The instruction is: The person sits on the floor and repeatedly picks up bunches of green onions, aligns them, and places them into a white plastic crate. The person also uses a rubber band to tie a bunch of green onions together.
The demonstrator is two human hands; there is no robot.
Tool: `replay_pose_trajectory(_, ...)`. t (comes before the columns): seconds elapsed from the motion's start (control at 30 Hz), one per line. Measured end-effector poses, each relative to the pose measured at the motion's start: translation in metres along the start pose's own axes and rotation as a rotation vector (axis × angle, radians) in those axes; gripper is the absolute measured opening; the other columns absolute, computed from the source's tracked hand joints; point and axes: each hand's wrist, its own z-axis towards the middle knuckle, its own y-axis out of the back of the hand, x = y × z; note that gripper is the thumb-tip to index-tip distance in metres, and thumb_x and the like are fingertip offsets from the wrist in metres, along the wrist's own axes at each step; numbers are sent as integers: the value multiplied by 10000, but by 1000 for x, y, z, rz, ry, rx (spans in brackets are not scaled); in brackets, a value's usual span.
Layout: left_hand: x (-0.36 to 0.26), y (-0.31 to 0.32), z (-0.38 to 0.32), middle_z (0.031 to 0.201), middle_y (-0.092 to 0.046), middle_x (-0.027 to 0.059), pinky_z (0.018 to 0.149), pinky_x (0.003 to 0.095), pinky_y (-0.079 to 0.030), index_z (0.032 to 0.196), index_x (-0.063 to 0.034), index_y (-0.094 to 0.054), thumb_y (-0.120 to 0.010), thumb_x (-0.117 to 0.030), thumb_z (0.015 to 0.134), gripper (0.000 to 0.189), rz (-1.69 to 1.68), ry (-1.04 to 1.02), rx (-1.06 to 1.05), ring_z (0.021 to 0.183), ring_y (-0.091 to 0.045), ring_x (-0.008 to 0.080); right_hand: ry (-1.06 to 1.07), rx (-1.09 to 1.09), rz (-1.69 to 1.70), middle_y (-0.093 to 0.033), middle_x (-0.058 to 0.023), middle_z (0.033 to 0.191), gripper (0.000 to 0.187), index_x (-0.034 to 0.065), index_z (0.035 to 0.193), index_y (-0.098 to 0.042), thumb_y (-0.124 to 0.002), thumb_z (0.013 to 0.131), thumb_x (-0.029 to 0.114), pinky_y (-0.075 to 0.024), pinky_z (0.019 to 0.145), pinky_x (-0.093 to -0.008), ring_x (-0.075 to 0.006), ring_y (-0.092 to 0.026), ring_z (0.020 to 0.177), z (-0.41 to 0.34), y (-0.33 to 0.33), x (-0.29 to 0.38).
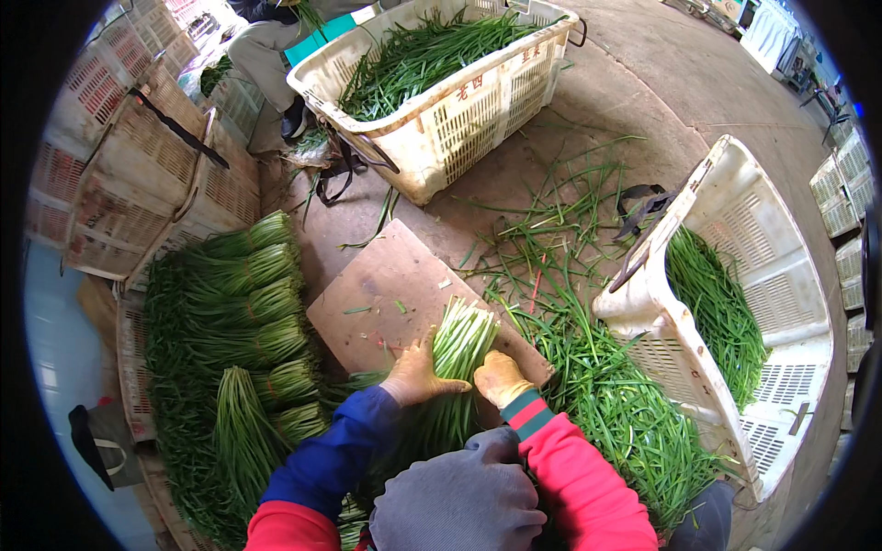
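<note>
A bunch of garlic chives [463, 337] lies across the near edge of a square board [386, 303], pale stem ends pointing away from me. My left hand [419, 372], in a yellowish glove, rests on the bunch's left side, thumb spread over the stems. On the right side my gloved right hand [501, 375] is curled against the stems; whether it pinches any is hidden. Tied bundles of chives [275, 303] lie stacked in a row to the left, and one bundle [238, 406] lies crosswise on them. Loose chives [606, 406] are heaped to the right.
A white plastic crate [482, 110] of chives stands beyond the board. Another crate [689, 344], tipped on its side, holds chives at right. Stacked crates [138, 179] rise at the upper left. A seated person [265, 62] is behind the far crate. Scattered leaves cover the floor.
</note>
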Motion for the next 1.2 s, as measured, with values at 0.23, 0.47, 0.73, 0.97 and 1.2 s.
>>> replay_pose_trajectory(0.23, -12, -9, 3, 1352, -435, 297, 1058, 491, -402, 1531, -22, -173, -848, -688, 500, 1400, 96, 132, 0, 1256, -471, 438, -5, 3, -10, -646, -310, 1013, 323, -29, 1051, -593, -511, 791, 146, -494, 875, -506, -460, -622, 984, -13, 15, -4)
replay_pose_trajectory(0.47, -17, -5, 2, 1338, -447, 293, 1053, 493, -409, 1528, -26, -182, -849, -685, 499, 1392, 91, 140, -8, 1257, -467, 440, 179, -227, -254, -629, -66, 908, 184, 114, 957, -645, -712, 802, 187, -520, 727, -394, -265, -629, 782, -43, 50, -12)
replay_pose_trajectory(0.73, -18, -4, 0, 1336, -454, 299, 1044, 497, -418, 1524, -17, -182, -848, -672, 518, 1373, 70, 128, -31, 1249, -476, 441, 438, -299, -196, -639, -123, 1104, 222, 108, 961, -705, -727, 822, 279, -450, 928, -406, -315, -577, 1068, 29, 78, 33)
replay_pose_trajectory(0.97, -17, -4, 1, 1320, -464, 299, 1045, 495, -416, 1530, -15, -164, -856, -656, 521, 1381, 82, 112, -38, 1247, -476, 446, 375, -96, 63, -660, -134, 1033, 205, 60, 902, -698, -744, 820, 242, -483, 862, -403, -318, -618, 985, 58, 60, 18)
replay_pose_trajectory(1.2, -16, -1, 0, 1341, -453, 294, 1058, 489, -403, 1524, -13, -194, -860, -644, 526, 1355, 17, 110, -26, 1253, -470, 436, 224, -147, 321, -664, -83, 934, 236, 28, 1015, -637, -702, 899, 224, -484, 828, -313, -183, -618, 908, 70, 61, -1)
